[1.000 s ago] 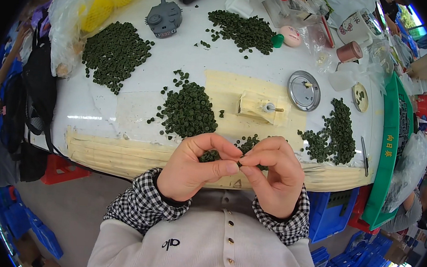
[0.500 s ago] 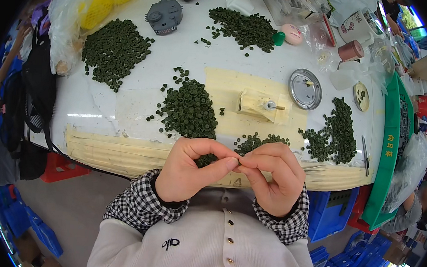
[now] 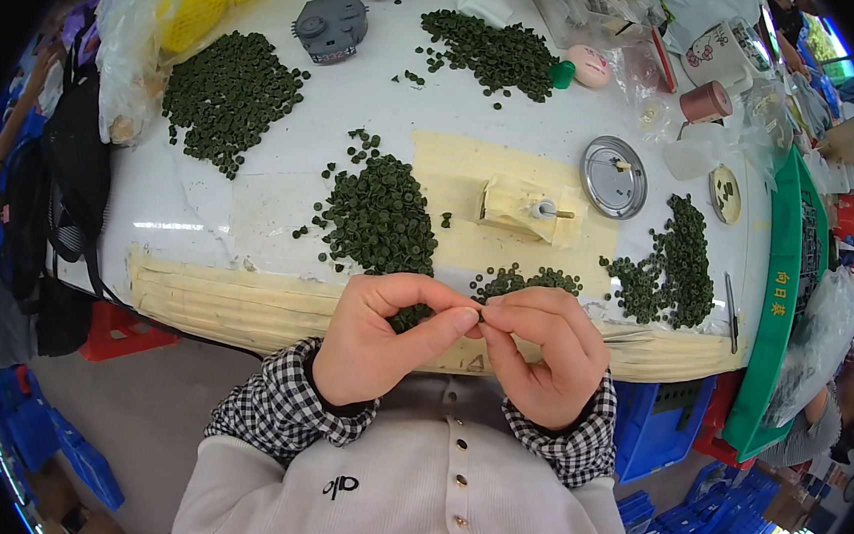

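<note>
Both hands meet fingertip to fingertip over the near edge of the table. My left hand (image 3: 389,336) is closed in a pinch, thumb against index finger. Facing it, my right hand (image 3: 549,352) pinches as well. Between the tips a small dark green round part (image 3: 482,315) shows, mostly hidden by the fingers. Just beyond my left hand lies a heap of dark green wheel-like parts (image 3: 381,213), some reaching under the fingers. A smaller heap of such parts (image 3: 531,278) lies beyond my right hand.
More green heaps lie at far left (image 3: 230,96), far middle (image 3: 494,53) and right (image 3: 683,262). A tape-wrapped block with a pin (image 3: 522,210), round metal tin (image 3: 613,178), grey model turret (image 3: 331,27), tweezers (image 3: 730,311) and green tray (image 3: 775,305) stand around.
Both hands stay almost in place, still pinching together. The small green part shows slightly more between the fingertips. The view has shifted a little.
</note>
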A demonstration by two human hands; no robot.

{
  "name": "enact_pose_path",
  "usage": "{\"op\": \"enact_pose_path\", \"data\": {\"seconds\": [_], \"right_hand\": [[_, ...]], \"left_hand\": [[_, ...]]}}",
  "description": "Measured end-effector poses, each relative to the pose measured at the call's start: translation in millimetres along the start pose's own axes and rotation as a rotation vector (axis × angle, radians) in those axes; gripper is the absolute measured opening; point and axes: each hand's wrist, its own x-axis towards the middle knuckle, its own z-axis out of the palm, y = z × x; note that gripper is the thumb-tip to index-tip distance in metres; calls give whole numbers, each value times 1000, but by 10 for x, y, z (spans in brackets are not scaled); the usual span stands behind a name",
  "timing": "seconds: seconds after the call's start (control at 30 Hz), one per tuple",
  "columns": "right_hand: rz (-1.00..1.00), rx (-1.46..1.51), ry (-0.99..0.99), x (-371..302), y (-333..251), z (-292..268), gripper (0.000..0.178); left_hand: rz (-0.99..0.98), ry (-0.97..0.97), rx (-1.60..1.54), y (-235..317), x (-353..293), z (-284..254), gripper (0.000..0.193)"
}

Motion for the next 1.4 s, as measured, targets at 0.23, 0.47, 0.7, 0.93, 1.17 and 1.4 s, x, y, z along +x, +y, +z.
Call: {"op": "enact_pose_path", "data": {"seconds": [0.23,0.47,0.7,0.93,1.17,1.4], "right_hand": [[-25,-26,12,7,-8,6,21],[26,40,-47,-3,9,-27,19],[19,33,-63,-15,23,-45,19],[92,75,-82,-9,-9,-56,18],[160,138,-87,8,-23,-63,18],[215,189,-69,-10,-20,-40,16]], "left_hand": [[15,-1,21,-2,-19,0,13],[-40,-12,30,-14,-15,-35,13],[-4,6,7,-34,-10,-14,12],[-24,21,5,-57,-18,-3,12],[-3,27,-6,-79,-34,-5,12],[15,41,9,-77,-28,7,12]]}}
